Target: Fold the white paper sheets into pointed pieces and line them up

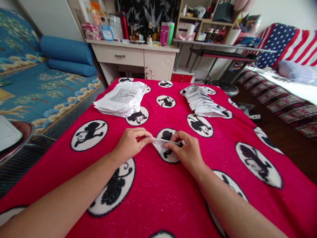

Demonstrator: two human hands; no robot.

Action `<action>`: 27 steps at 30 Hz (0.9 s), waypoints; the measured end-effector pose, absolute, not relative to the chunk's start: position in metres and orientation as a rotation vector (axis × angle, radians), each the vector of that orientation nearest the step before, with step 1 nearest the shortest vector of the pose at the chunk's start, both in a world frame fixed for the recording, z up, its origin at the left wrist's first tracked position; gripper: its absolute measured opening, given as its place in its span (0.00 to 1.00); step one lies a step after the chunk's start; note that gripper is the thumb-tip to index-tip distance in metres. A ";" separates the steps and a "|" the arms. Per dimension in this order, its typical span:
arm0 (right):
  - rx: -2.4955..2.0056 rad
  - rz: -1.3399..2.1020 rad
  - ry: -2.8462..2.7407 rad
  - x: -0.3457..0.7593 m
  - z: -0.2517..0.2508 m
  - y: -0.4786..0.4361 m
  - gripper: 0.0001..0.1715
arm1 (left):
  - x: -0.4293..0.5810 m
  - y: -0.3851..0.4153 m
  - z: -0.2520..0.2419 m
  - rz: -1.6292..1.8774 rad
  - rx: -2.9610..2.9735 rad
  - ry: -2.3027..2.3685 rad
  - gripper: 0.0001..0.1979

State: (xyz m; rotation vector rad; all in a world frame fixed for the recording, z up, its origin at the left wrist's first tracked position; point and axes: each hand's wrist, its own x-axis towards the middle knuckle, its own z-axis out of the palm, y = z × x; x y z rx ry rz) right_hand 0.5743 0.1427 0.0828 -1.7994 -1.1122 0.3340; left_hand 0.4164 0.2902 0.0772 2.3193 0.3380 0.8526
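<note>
A small folded piece of white paper (160, 141) is stretched between my two hands above the red blanket (153, 198). My left hand (133, 140) pinches its left end between thumb and fingertips. At the other end, my right hand (187, 148) is closed on the paper, thumb in front and fingers behind. The paper's right part is partly covered by my right fingers. Beyond my left hand lies a pile of white printed sheets (123, 96). Past my right hand, a row of folded papers (201, 100) lies fanned out, overlapping one another.
The blanket has white ovals with black monkey figures. A white dresser (131, 56) with bottles and a blue alarm clock (107, 33) stands beyond it. On the left is a blue patterned sofa (61, 82); a round stool (224, 87) stands at the far right.
</note>
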 end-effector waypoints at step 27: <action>-1.557 0.486 -0.945 0.583 0.086 0.141 0.12 | 0.417 0.287 0.083 0.953 2.292 0.465 0.11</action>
